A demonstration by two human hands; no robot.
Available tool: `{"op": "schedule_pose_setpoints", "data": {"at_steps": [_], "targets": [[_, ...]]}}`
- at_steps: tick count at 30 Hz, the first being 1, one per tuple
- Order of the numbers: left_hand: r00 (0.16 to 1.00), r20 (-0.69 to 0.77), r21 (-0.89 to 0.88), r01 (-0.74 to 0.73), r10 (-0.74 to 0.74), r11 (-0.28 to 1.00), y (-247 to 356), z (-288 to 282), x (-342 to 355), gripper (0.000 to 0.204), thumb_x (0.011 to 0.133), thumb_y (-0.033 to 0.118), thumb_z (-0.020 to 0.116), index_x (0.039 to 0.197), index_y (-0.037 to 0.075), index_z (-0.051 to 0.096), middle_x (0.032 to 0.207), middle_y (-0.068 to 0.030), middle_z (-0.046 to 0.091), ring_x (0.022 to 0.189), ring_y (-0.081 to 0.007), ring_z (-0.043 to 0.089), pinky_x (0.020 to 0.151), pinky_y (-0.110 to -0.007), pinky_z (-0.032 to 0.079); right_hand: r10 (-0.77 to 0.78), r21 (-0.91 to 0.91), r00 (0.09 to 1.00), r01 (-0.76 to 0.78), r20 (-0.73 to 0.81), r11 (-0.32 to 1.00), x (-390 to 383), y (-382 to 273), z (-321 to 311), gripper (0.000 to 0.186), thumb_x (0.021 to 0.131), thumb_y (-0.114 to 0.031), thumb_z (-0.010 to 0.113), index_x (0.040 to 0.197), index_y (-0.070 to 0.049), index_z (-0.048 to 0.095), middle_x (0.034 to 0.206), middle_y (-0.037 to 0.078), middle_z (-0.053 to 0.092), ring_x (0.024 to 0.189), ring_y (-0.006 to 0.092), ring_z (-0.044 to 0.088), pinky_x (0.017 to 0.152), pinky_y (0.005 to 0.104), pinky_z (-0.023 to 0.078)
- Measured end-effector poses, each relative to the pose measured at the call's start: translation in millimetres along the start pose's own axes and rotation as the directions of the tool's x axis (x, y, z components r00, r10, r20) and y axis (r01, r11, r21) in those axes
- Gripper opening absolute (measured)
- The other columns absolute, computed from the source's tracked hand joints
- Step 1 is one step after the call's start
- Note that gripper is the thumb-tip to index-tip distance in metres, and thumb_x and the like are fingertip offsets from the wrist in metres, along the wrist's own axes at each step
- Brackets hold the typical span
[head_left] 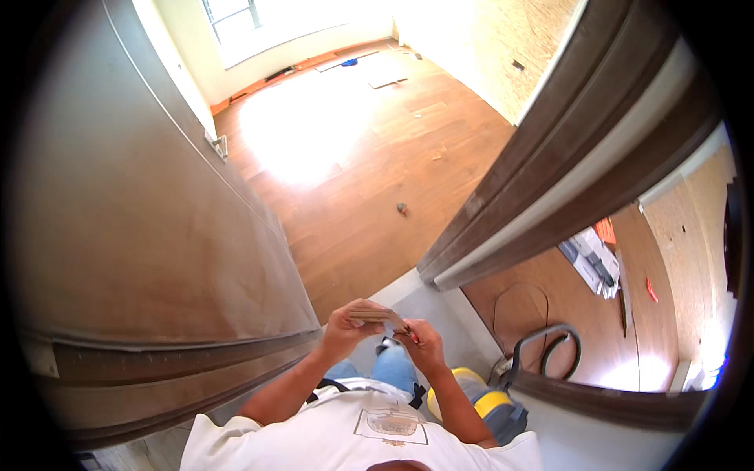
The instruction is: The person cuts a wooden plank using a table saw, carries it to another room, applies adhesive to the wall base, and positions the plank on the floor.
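Note:
Just in front of my shirt, both hands are raised close together. My left hand (343,333) is closed round a short, light-brown strip of board (371,315), which looks layered along its edge. Opposite it, my right hand (426,344) is closed on a small tool with a red part (413,336). Fingers cover most of that tool, so its kind is unclear. Its front end meets or nearly meets the right end of the board strip.
A brown door (157,204) stands at the left, a dark door frame (542,149) at the right. Beside my right arm is a grey-and-yellow machine (491,404) near a black hose (577,345). Small bits and offcuts (385,83) lie on the wood floor (361,243).

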State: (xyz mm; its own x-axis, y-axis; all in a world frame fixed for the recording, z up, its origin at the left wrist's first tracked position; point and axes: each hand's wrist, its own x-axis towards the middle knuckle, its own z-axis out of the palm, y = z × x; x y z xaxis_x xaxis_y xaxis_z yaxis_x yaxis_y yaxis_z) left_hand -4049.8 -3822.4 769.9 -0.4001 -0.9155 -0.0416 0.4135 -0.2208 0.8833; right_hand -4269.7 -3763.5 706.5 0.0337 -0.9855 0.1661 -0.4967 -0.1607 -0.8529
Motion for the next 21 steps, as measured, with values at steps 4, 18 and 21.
{"op": "schedule_pose_setpoints", "data": {"at_steps": [4,18,21], "targets": [[0.996,-0.057,0.200,-0.057,0.069,0.978,1.4,17.4,66.0,0.036,0.087,-0.012,0.078,0.120,0.003,0.071,0.119,-0.0087,0.075,0.116,-0.0182,0.069,0.098,-0.031,0.058,-0.083,-0.020,0.997,0.083,0.006,0.996,76.0,24.9,-34.4,0.037,0.089,-0.012,0.081,0.125,-0.009,0.073,0.111,0.013,0.075,0.095,0.0312,0.072,0.080,0.0398,0.059],[0.866,-0.338,0.208,-0.313,0.368,0.927,92.1,-16.1,250.4,0.023,0.092,0.001,0.081,0.114,0.002,0.071,0.106,-0.0018,0.075,0.096,-0.0099,0.068,0.086,-0.027,0.055,0.303,0.048,0.951,-0.301,-0.059,0.952,187.7,56.5,-65.7,0.028,0.103,-0.018,0.069,0.128,-0.006,0.071,0.110,0.007,0.079,0.094,0.0165,0.072,0.075,0.0303,0.053],[0.861,-0.356,0.229,-0.298,0.364,0.927,111.8,-35.6,291.5,0.022,0.093,0.002,0.081,0.112,0.003,0.071,0.102,0.0010,0.073,0.092,-0.0070,0.064,0.084,-0.026,0.052,0.315,0.077,0.940,-0.308,-0.128,0.948,209.2,72.9,-67.6,0.025,0.103,-0.010,0.067,0.127,-0.002,0.072,0.105,0.006,0.079,0.089,0.0094,0.070,0.069,0.0235,0.050]]}}
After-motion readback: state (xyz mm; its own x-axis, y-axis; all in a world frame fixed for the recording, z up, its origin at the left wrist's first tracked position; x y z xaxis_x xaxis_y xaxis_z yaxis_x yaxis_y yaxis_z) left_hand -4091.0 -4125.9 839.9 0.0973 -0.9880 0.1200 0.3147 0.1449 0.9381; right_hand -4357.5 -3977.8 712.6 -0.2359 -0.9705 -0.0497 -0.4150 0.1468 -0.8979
